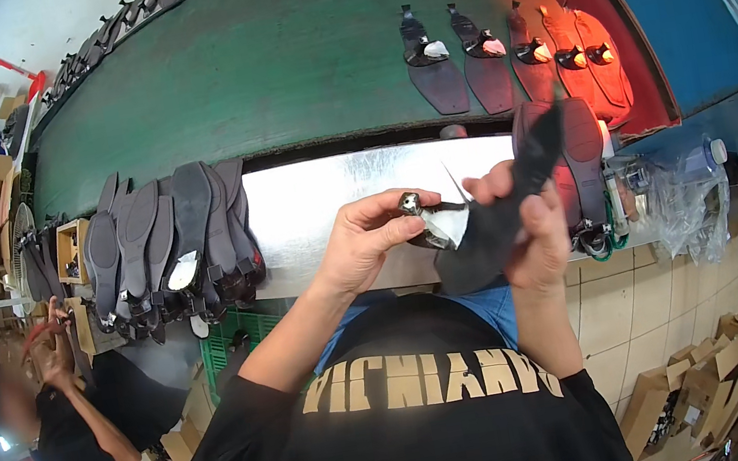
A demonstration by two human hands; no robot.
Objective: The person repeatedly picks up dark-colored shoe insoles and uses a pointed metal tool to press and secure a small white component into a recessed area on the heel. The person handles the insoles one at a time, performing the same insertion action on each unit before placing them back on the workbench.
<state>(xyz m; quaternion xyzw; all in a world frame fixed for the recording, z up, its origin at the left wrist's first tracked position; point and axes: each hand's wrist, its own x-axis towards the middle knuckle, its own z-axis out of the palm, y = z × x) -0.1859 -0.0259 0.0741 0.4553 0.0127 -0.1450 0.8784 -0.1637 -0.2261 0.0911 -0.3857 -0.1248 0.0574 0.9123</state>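
A black sandal hangs over the front of the bright metal ledge (pixel 315 191). My left hand (pixel 354 244) is closed on its shiny dark strap (pixel 410 205), pinching it between thumb and fingers. White paper (pixel 449 226) sticks out of the strap. With its fingers wrapped round the dark flat sole (pixel 474 252), my right hand (pixel 539 237) supports the other side; the sole and this hand are smeared by motion. Close behind my right hand, dark soles (pixel 583 158) lie at the ledge's right end.
Beyond the ledge runs a green belt (pixel 265 63), with several sandals (pixel 436 75) lined up under red light. Stacked dark soles (pixel 194 224) overhang the ledge at left. A clear plastic bag (pixel 689 209) hangs at right; cardboard boxes (pixel 694 391) stand below. Another person (pixel 96 399) works at left.
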